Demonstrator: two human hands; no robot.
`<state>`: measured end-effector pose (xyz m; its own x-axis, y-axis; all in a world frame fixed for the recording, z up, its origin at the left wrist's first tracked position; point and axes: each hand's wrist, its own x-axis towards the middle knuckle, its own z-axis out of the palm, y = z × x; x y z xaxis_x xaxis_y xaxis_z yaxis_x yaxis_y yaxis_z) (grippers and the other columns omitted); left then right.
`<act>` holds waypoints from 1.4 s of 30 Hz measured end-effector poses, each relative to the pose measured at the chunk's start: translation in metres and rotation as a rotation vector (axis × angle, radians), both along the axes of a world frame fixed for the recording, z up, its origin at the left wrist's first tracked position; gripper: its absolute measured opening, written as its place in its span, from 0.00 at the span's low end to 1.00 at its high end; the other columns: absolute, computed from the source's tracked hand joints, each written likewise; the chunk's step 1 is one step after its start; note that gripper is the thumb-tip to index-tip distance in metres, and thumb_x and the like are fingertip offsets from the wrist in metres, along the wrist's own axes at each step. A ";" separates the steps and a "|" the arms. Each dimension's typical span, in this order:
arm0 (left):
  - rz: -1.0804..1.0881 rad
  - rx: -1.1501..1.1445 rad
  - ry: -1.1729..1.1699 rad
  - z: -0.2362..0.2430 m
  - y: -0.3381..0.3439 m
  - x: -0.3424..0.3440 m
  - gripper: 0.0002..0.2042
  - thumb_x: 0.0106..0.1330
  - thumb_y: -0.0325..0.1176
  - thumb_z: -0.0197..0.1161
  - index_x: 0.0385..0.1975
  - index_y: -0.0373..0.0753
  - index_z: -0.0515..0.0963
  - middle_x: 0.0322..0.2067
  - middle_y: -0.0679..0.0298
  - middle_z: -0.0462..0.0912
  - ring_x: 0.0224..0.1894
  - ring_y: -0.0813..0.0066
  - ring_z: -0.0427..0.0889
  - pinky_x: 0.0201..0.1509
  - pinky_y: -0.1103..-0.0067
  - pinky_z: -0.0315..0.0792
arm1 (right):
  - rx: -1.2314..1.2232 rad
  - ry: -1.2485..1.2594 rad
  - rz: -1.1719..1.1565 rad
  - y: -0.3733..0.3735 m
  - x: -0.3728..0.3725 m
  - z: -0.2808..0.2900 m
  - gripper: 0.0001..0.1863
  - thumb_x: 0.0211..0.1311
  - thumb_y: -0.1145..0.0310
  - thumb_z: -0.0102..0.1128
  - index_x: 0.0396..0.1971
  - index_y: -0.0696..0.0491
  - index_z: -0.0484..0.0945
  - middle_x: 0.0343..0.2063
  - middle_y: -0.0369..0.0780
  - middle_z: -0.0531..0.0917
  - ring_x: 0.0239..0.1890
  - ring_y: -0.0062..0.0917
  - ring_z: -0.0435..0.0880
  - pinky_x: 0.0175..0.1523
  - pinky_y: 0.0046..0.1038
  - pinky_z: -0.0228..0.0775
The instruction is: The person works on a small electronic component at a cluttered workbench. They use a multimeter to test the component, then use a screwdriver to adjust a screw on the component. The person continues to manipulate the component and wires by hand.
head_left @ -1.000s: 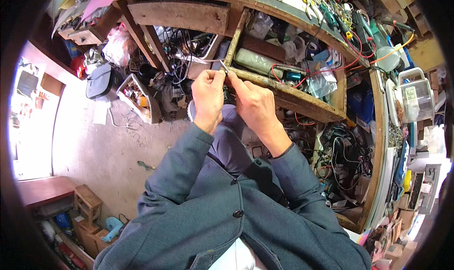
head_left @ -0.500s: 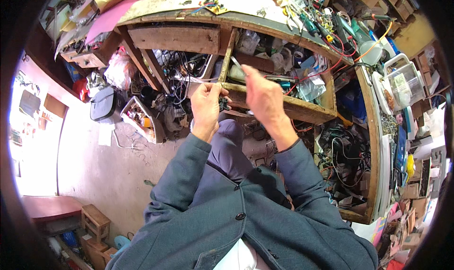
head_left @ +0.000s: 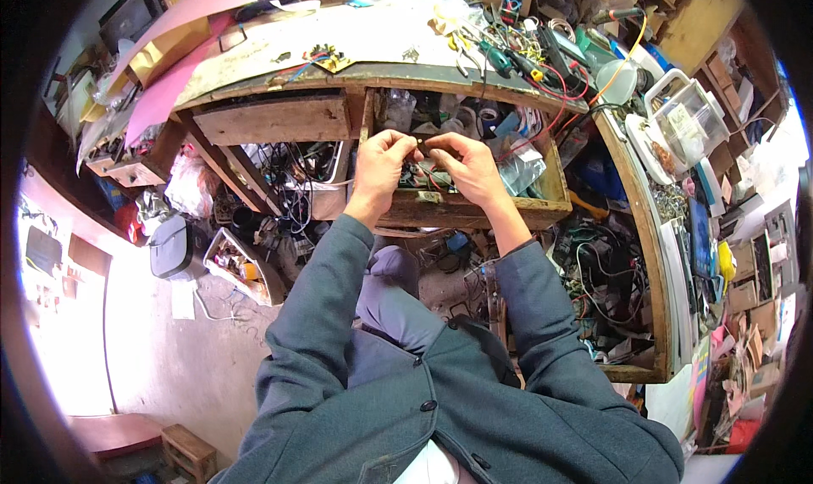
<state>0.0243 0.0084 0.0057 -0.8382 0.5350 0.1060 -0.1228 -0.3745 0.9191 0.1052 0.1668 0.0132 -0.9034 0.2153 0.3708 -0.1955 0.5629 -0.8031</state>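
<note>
My left hand (head_left: 378,171) is raised over the open wooden drawer (head_left: 440,213), thumb and index finger pinched on something small that I cannot make out. My right hand (head_left: 474,171) is just to its right, fingers curled together at about the same height, also on something too small to name. The drawer holds clear plastic bags (head_left: 523,169), rolls of tape and loose wires, partly hidden behind both hands. A small piece of electronics with coloured wires (head_left: 326,60) lies on the bench top beyond the hands.
The cluttered bench (head_left: 229,77) spans the top, with tools and cables (head_left: 533,65) at the right. A clear plastic container (head_left: 682,120) is at far right. Tangled cables (head_left: 601,281) fill the lower shelf. A bin (head_left: 174,247) and a crate (head_left: 246,272) stand on the floor at left.
My right hand rose with a slim pale piece half a second ago, then came level with my left hand. The slim piece is no longer distinguishable. The view shows more of the bench top.
</note>
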 end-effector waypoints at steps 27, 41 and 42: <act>-0.370 0.013 -0.033 -0.002 -0.013 -0.016 0.17 0.68 0.29 0.49 0.55 0.31 0.67 0.42 0.52 0.83 0.43 0.69 0.82 0.51 0.75 0.76 | -0.569 0.083 0.052 0.001 -0.002 0.004 0.05 0.69 0.71 0.59 0.37 0.57 0.77 0.28 0.36 0.84 0.29 0.17 0.83 0.33 0.20 0.77; -0.392 0.019 -0.033 -0.005 -0.016 -0.014 0.22 0.70 0.26 0.58 0.63 0.32 0.64 0.52 0.59 0.80 0.52 0.75 0.79 0.54 0.82 0.74 | -0.675 0.021 0.162 0.008 -0.001 -0.003 0.09 0.69 0.73 0.59 0.44 0.60 0.82 0.34 0.40 0.87 0.30 0.19 0.84 0.34 0.20 0.77; -0.385 -0.010 -0.011 -0.006 -0.016 -0.015 0.22 0.70 0.27 0.58 0.63 0.33 0.64 0.52 0.59 0.80 0.52 0.76 0.79 0.54 0.82 0.74 | -0.670 0.033 0.178 0.008 0.000 -0.002 0.09 0.67 0.74 0.61 0.44 0.60 0.83 0.33 0.39 0.87 0.31 0.19 0.84 0.35 0.21 0.77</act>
